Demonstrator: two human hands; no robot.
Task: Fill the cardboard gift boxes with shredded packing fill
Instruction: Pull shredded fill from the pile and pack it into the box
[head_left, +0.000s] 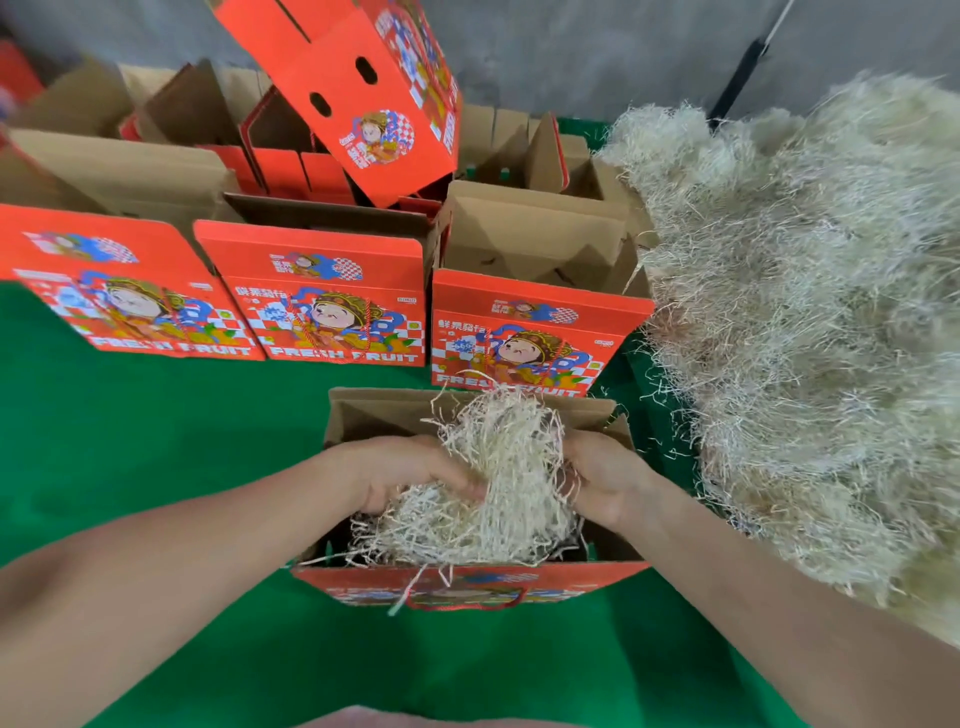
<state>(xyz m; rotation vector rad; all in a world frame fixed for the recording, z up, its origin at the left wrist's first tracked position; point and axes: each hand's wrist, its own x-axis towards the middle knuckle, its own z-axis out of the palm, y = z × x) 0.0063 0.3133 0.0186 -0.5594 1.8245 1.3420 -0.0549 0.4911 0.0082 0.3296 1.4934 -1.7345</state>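
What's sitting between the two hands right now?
In the head view, a clump of shredded fill lies between the left hand and right hand, both gripping it over the open box.

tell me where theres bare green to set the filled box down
Bare green cloth lies left of the near box, below the row of red boxes. Crowded right: the fill pile nearly touches the box.
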